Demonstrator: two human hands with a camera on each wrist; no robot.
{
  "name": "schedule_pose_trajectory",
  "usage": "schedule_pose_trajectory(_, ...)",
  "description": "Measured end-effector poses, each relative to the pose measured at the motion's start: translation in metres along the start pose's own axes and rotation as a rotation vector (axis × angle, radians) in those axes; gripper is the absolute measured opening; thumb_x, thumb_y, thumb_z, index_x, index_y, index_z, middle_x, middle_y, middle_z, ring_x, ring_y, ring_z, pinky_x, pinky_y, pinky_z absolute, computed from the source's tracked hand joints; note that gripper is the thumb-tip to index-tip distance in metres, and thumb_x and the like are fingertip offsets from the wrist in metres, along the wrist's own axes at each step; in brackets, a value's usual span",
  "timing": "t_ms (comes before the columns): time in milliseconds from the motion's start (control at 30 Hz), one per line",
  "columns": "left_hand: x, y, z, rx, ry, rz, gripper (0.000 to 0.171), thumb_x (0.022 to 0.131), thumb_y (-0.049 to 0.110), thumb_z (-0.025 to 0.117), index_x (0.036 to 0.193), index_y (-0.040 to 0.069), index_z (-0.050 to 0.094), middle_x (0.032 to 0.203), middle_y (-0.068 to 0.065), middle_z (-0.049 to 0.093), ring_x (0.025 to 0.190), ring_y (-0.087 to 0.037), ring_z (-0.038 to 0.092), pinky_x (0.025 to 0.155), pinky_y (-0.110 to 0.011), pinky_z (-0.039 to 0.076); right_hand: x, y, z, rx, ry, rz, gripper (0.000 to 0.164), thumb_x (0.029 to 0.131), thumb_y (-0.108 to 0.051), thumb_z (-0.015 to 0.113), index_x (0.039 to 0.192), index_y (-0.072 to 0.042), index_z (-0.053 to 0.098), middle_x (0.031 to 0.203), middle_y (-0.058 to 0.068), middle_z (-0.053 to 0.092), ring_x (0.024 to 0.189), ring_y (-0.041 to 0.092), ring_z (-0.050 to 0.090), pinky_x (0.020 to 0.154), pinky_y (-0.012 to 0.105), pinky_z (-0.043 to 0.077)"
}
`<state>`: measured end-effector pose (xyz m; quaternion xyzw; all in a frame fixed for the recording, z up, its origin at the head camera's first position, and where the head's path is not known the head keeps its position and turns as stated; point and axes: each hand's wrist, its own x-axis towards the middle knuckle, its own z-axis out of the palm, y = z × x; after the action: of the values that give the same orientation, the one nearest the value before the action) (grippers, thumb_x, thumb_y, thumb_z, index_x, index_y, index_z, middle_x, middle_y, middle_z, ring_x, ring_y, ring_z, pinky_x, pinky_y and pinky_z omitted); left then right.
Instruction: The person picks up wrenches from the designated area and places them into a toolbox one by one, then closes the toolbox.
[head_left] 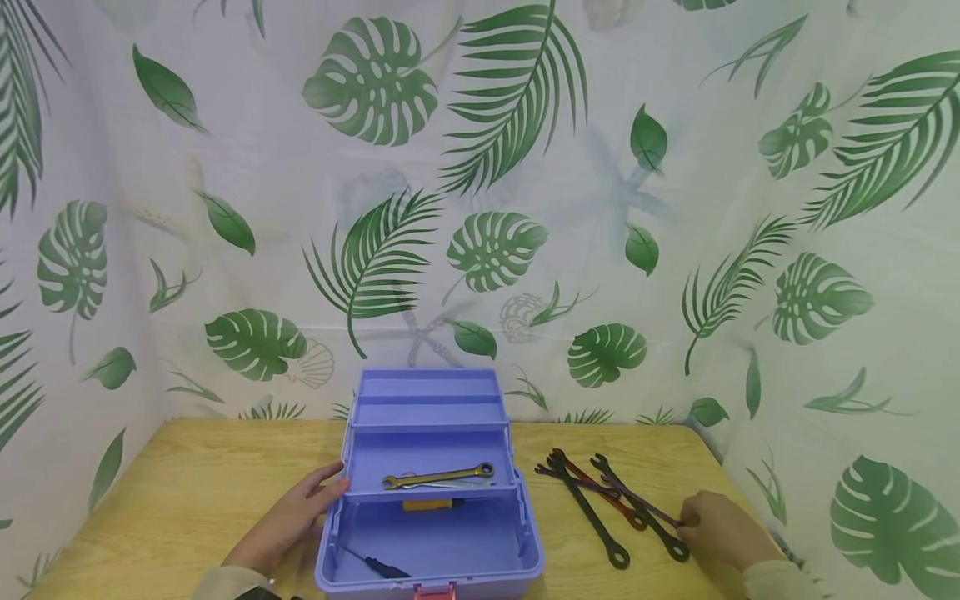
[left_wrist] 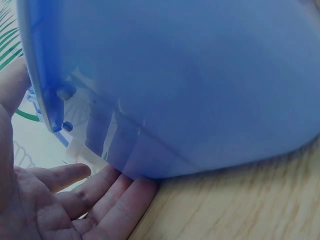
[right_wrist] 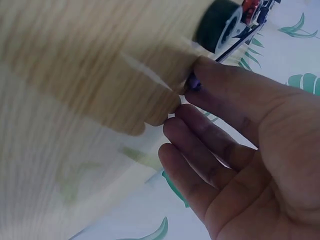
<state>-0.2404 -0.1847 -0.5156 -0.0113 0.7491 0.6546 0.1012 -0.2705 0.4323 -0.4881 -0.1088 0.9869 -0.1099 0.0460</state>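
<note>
Head view: soft, even light, mostly sharp. 2 wrist views dimmer, hazier. Left wrist: glossy blue toolbox (left_wrist: 215, 85) looks soft, mirrors left hand (left_wrist: 55, 200). Right wrist: tabletop (right_wrist: 60, 55) grain blurry, dark reflections beside right hand (right_wrist: 250, 180), pale sheen lower left.

Head view from above, forward and down; wrist views low and close, table (head_left: 217, 471) common to all
</note>
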Motion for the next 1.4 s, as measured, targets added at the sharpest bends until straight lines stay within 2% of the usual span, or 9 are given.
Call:
schedule_pose_trajectory(233,-0.001,0.000,-0.001,-0.001,-0.013,0.002,0.073,0.105,0.042,0.057,0.158,-0.001,0.031,0.142,-0.034,0.053,0.118,-0.039,0.065,0.092,-0.051,0.060,0.001,-0.003,0.001,0.005,0.010,0.030,0.018,0.086,-0.017,0.081,0.074,-0.019,0.068,0.075,-0.006,0.061,0.072,0.013,0.055,0.069,0.038,0.052)
schedule_pose_trajectory(333,-0.001,0.000,-0.002,-0.002,-0.019,0.007,0.073,0.106,0.041,0.057,0.158,-0.002,0.030,0.141,-0.034,0.054,0.118,-0.040,0.065,0.093,-0.052,0.059,0.001,-0.002,0.004,0.011,0.057,0.013,0.016,0.085,-0.017,0.082,0.075,-0.019,0.069,0.078,-0.005,0.061,0.074,0.014,0.056,0.070,0.039,0.053)
schedule_pose_trajectory(567,0.000,0.000,-0.002,-0.009,-0.016,-0.008,0.075,0.105,0.041,0.059,0.159,0.000,0.029,0.142,-0.033,0.054,0.130,-0.046,0.057,0.097,-0.053,0.057,-0.001,-0.002,0.012,0.022,0.314,-0.136,0.018,0.082,-0.011,0.083,0.078,-0.023,0.071,0.107,0.011,0.068,0.100,0.037,0.069,0.087,0.053,0.059)
schedule_pose_trajectory(667,0.000,0.001,-0.001,-0.001,0.000,-0.026,0.075,0.104,0.043,0.059,0.160,0.002,0.030,0.142,-0.032,0.055,0.129,-0.045,0.058,0.096,-0.053,0.058,0.000,-0.006,0.010,0.016,0.415,-0.189,0.021,0.081,-0.007,0.083,0.080,-0.023,0.070,0.109,0.012,0.068,0.099,0.038,0.069,0.085,0.053,0.060)
schedule_pose_trajectory(767,0.001,0.000,-0.001,0.000,0.012,-0.031,0.074,0.104,0.043,0.060,0.159,0.002,0.031,0.142,-0.032,0.056,0.127,-0.044,0.059,0.095,-0.053,0.058,-0.001,-0.012,0.008,0.012,0.465,-0.202,0.022,0.080,-0.005,0.082,0.081,-0.023,0.070,0.104,0.006,0.069,0.095,0.032,0.070,0.081,0.050,0.061)
schedule_pose_trajectory(867,0.000,0.001,-0.001,0.005,0.018,-0.028,0.074,0.104,0.042,0.059,0.159,0.002,0.032,0.142,-0.033,0.055,0.126,-0.044,0.060,0.095,-0.053,0.058,-0.001,-0.016,0.006,0.010,0.464,-0.179,0.023,0.080,-0.006,0.079,0.081,-0.024,0.066,0.098,-0.002,0.067,0.086,0.021,0.068,0.073,0.041,0.060)
schedule_pose_trajectory(1000,0.000,0.002,0.000,0.018,0.029,-0.027,0.074,0.104,0.044,0.060,0.158,0.001,0.034,0.141,-0.032,0.057,0.127,-0.044,0.059,0.096,-0.052,0.058,-0.001,-0.020,0.004,0.018,0.394,-0.134,0.024,0.082,-0.008,0.077,0.081,-0.025,0.059,0.089,-0.009,0.065,0.077,0.011,0.062,0.063,0.031,0.053)
schedule_pose_trajectory(1133,-0.001,0.003,0.001,0.026,0.037,-0.028,0.074,0.103,0.045,0.060,0.156,-0.001,0.038,0.140,-0.030,0.059,0.127,-0.042,0.059,0.096,-0.051,0.058,-0.001,-0.023,0.003,0.041,0.337,-0.131,0.023,0.084,-0.010,0.076,0.081,-0.024,0.059,0.085,-0.012,0.070,0.078,0.011,0.068,0.064,0.030,0.055)
schedule_pose_trajectory(1400,0.000,0.003,0.001,0.036,0.041,-0.033,0.074,0.103,0.046,0.060,0.154,-0.004,0.040,0.140,-0.029,0.059,0.124,-0.039,0.062,0.096,-0.051,0.058,0.001,-0.026,0.002,0.080,0.315,-0.134,0.012,0.086,-0.009,0.075,0.090,-0.018,0.068,0.086,-0.007,0.074,0.080,0.014,0.070,0.066,0.031,0.055)
